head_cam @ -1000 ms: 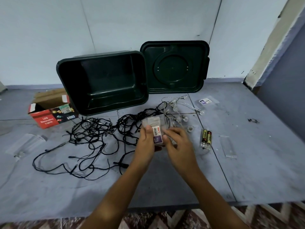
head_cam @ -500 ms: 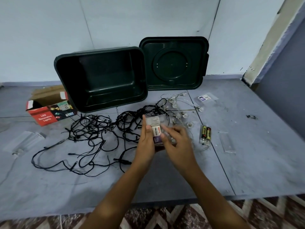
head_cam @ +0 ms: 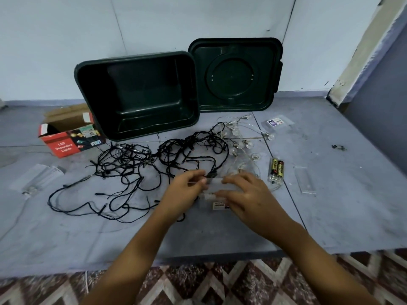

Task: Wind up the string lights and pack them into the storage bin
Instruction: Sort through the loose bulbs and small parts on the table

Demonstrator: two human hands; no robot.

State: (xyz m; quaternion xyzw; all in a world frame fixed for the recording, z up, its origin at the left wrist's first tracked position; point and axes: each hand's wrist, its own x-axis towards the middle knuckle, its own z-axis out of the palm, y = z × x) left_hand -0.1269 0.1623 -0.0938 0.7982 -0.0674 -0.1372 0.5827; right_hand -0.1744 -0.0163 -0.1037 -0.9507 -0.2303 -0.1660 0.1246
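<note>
The left hand (head_cam: 185,191) and right hand (head_cam: 247,194) are pinching a clear plastic battery case (head_cam: 214,187) crosswise between them; tangled black string lights (head_cam: 132,164) are sprawling up-left, nearer the left hand, before the dark green storage bin (head_cam: 141,95).

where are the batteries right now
In the head view the two batteries lie on the grey table right of centre, just beyond the right hand and left of a clear plastic cover.
</note>
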